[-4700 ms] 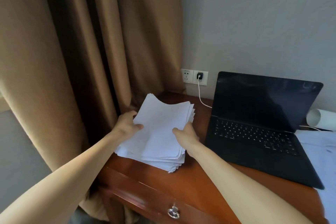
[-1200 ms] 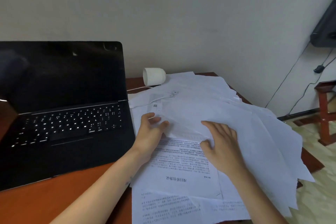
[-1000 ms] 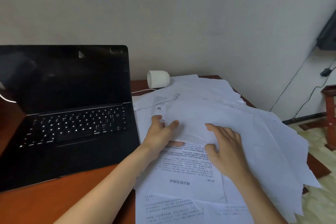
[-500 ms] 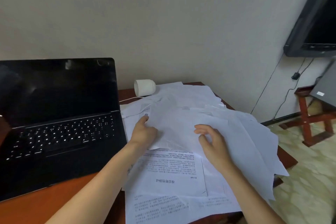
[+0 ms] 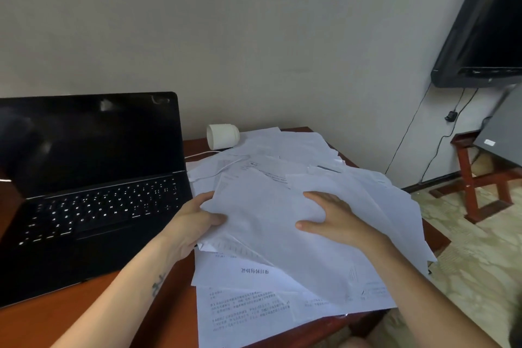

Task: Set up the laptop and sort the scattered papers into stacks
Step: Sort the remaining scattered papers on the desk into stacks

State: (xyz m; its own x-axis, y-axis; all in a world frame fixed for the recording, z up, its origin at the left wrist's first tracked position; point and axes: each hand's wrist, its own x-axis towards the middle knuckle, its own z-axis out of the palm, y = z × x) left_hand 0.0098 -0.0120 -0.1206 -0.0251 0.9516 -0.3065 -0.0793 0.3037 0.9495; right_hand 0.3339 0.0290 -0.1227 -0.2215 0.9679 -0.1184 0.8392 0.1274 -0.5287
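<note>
The step in hand, as I judge it, is to gather some loose sheets from the pile of papers [image 5: 282, 305] so that they can become one stack. The pile lies just to the right of the laptop [image 5: 93, 178], which stands open on the desk [image 5: 70, 319] with a dark screen.

The left hand [image 5: 195, 223] pinches the top sheets [image 5: 262, 215] at their edge nearest the laptop. Its thumb lies on top and its fingers curl round the edge, with the tips hidden under the paper. The right hand [image 5: 336, 220], farther from the laptop, rests flat on the same sheets with fingers almost straight and the thumb spread out — it presses and grasps nothing.

To do this well, I would lift only what the left hand truly holds. The flat hand can then push the sheets toward the laptop side until the edges meet. Some sheets hang over the desk edge far from the laptop, and they could fall if the whole pile is dragged.

The paper is white, thin and limp, and such sheets likely slip over one another easily. Some are blank, others carry dense print, and their edges fan out at many angles. The desk is polished reddish wood, probably slippery under paper. The laptop is black and rigid.

Behind the laptop's right corner a white cylinder [image 5: 222, 136] lies on its side. A thin white cable [image 5: 203, 153] runs from there among the far sheets — a lifted sheet might catch it.
</note>
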